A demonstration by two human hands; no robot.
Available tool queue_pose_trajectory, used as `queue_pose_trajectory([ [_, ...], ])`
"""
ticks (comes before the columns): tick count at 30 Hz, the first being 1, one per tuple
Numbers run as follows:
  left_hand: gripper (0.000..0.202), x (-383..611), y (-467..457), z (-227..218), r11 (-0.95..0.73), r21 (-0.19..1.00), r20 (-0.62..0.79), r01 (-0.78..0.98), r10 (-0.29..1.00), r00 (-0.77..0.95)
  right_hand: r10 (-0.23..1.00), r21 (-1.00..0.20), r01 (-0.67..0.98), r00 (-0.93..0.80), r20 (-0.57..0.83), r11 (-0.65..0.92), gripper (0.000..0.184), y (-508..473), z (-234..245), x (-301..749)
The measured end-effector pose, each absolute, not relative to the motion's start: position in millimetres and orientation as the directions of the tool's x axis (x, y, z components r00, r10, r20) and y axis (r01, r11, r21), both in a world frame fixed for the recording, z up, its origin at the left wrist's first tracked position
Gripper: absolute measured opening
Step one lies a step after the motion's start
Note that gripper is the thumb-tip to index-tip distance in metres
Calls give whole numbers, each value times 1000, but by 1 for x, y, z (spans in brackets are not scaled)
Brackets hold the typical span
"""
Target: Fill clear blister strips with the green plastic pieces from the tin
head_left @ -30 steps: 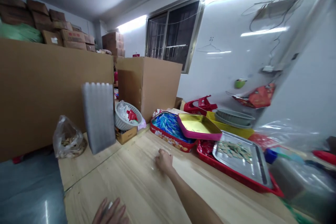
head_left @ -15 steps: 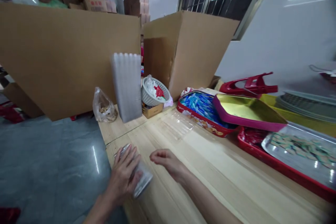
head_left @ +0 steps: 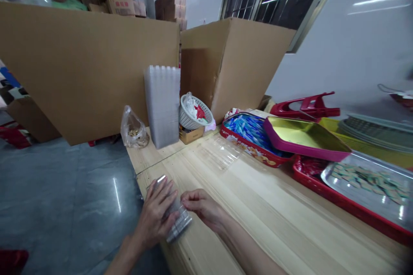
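Observation:
My left hand (head_left: 157,214) lies over a small stack of clear plastic trays (head_left: 178,223) at the near left edge of the wooden table (head_left: 258,210), fingers curled around it. My right hand (head_left: 200,207) touches the same stack from the right, fingers bent in a loose pinch at its edge. One flat clear plastic tray (head_left: 219,157) lies alone farther up the table. A tall upright stack of the same clear trays (head_left: 163,105) stands at the table's far end.
A clear bag of small bits (head_left: 133,131), a white basket (head_left: 194,113) on a small box, a red tin of blue pieces (head_left: 248,135), a magenta-rimmed yellow tray (head_left: 303,137) and a steel tray (head_left: 364,180) on a red one line the far side. Big cardboard boxes (head_left: 84,64) stand behind. Grey floor lies left.
The camera has tilted down from the room to the table. My right hand has pulled back from the tins to the stack of clear trays, and my left hand has shifted onto that stack.

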State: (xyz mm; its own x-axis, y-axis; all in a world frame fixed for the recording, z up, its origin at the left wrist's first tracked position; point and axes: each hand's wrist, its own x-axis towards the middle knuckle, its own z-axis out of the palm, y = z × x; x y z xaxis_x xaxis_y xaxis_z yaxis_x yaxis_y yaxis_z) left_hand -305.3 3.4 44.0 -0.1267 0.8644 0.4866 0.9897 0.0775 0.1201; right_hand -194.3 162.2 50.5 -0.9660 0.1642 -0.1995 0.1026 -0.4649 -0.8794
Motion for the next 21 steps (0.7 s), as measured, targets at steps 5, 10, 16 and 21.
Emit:
queue_pose_trajectory([
  [5,43,-305,4,44,69,131,493,989,861,-125,241,-968,68,-962,-127,-240,18,161,50,-194],
  [10,43,-301,8,46,111,94,463,989,875,-142,282,-951,48,-959,42,304,11,164,50,-195],
  [16,38,-296,15,53,143,102,407,984,897,-172,329,-908,83,-942,63,411,12,187,39,-195],
  [21,40,-297,14,51,131,144,422,981,888,-181,504,-909,208,-864,2,360,11,243,22,-196],
])
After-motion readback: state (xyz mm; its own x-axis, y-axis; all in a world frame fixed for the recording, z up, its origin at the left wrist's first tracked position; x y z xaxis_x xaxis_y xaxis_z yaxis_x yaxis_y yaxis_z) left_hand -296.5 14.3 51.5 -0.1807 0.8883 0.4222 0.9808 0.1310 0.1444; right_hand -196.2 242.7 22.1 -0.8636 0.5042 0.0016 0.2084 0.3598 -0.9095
